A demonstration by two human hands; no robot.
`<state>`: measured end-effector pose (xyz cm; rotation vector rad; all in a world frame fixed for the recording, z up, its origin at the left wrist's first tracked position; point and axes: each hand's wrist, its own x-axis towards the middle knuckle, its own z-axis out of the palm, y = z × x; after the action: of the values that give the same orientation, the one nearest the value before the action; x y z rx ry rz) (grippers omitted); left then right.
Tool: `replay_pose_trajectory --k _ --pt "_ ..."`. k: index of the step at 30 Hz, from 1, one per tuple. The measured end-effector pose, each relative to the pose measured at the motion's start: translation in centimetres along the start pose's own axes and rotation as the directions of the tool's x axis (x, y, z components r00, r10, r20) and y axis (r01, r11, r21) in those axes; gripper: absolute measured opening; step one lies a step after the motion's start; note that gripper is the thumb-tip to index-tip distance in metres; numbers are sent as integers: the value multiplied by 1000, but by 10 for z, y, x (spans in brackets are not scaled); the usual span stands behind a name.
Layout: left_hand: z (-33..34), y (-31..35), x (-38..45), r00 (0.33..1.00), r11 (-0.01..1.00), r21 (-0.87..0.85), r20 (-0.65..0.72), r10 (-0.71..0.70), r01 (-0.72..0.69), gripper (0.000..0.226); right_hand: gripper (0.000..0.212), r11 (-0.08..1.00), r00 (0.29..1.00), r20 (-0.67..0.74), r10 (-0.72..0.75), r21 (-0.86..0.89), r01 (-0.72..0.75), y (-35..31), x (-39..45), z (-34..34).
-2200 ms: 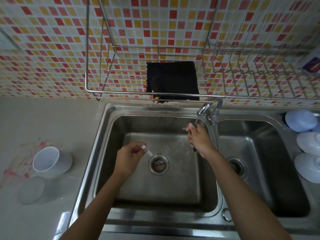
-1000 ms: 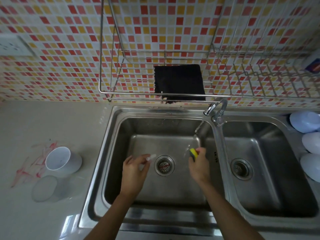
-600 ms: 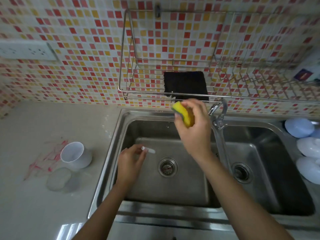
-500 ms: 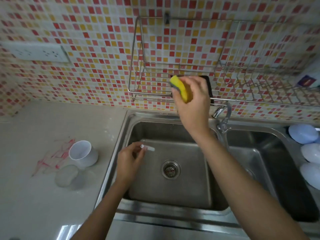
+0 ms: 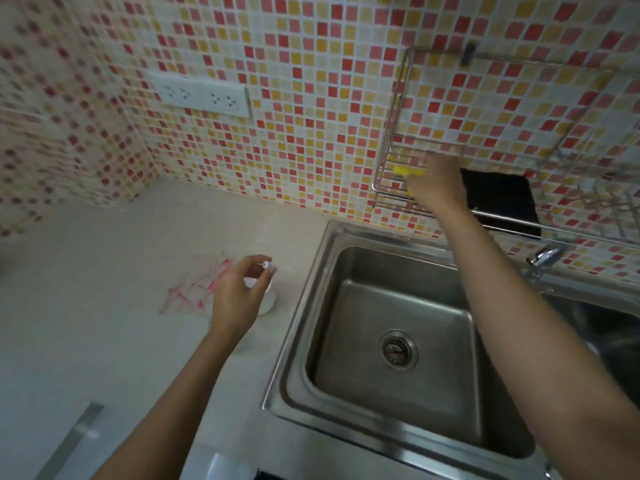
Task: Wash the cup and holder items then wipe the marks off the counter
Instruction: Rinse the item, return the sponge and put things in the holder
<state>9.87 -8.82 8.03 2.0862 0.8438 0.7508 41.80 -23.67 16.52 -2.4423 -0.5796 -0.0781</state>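
My left hand [image 5: 237,299] hovers over the counter left of the sink, pinching a small white tube [image 5: 266,264] between thumb and fingers. Beneath it the white cup [image 5: 268,299] is mostly hidden by the hand. Red marks [image 5: 199,285] smear the pale counter [image 5: 104,306] just left of the cup. My right hand [image 5: 434,185] reaches up into the wire rack [image 5: 389,188] on the wall, still gripping the yellow sponge [image 5: 408,171] at the rack's left end.
A black cloth [image 5: 498,202] hangs in the rack to the right of my hand. The steel sink [image 5: 398,341] with its drain lies below, the faucet [image 5: 542,256] at its far right corner. A white socket strip [image 5: 201,95] sits on the tiled wall.
My left hand moved with the small tube from over the sink to above the cup on the counter. My right hand carried the sponge from the basin up into the rack. The view swung left.
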Motion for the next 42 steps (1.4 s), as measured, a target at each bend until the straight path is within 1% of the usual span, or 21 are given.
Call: replay_pose_trajectory --k 1,2,3,5,6,7,9,10,12,13,14,16,19,24,30,32,34,36,38,41,42 --pt "-8 -8 6 1000 1000 5 -3 -22 22 15 26 1000 999 -45 15 19 -14 -4 -8 -2" --pt "-16 -16 12 999 999 23 -4 -35 35 16 27 998 990 -137 15 58 -7 -9 -19 -3" --pt "-22 -24 17 999 998 55 1 -42 42 17 28 992 965 -263 -5 117 37 -16 -34 -6" --pt "-30 -42 30 998 991 120 37 -59 54 18 27 946 873 -482 -72 245 213 -34 -71 2" --pt "-31 -52 35 995 986 153 68 -71 60 18 27 919 845 -524 -112 268 288 -41 -92 14" --pt "-32 -61 40 991 980 190 106 -80 59 18 26 898 843 -516 -150 286 334 -44 -114 33" --pt "-29 -78 48 981 968 252 180 -69 22 18 28 876 890 -400 -217 322 358 -47 -160 77" --pt "-28 -85 51 976 965 262 209 -58 1 17 30 880 924 -296 -242 334 338 -47 -179 100" --pt "-24 -94 54 965 966 258 258 -44 -25 17 41 913 969 24 -246 343 223 -46 -205 146" --pt "-23 -97 55 959 967 253 280 -40 -33 17 51 933 954 203 -222 329 147 -45 -212 166" --pt "-22 -100 55 954 968 248 297 -30 -47 17 61 947 914 352 -201 307 90 -44 -215 184" --pt "-21 -105 56 950 966 241 311 18 -98 17 77 961 837 514 -189 273 49 -45 -216 208" --pt "-21 -109 62 937 942 260 326 122 -213 12 85 956 811 555 -187 293 20 -52 -210 229" --pt "-23 -106 76 866 833 374 446 224 -408 13 73 899 828 496 -261 438 21 -70 -196 242" --pt "-20 -105 85 857 852 396 505 108 -341 20 78 888 842 503 -196 456 -66 -70 -195 258" --pt "-19 -105 85 854 843 395 503 133 -365 19 79 886 838 521 -162 451 -109 -70 -196 260" --pt "-17 -107 80 819 799 398 541 192 -451 16 81 881 832 536 -143 451 -139 -70 -197 262" --pt "-15 -109 72 774 756 424 611 168 -498 20 82 879 825 548 -140 452 -151 -70 -198 263" --pt "-13 -110 69 763 736 442 627 155 -513 22 84 883 819 558 -131 441 -160 -71 -198 262" --pt "-11 -108 78 734 714 388 629 257 -583 19 83 888 815 569 -108 423 -178 -71 -199 261" --pt "-12 -107 80 734 736 355 620 277 -577 14 83 886 817 568 -100 424 -186 -72 -199 260"
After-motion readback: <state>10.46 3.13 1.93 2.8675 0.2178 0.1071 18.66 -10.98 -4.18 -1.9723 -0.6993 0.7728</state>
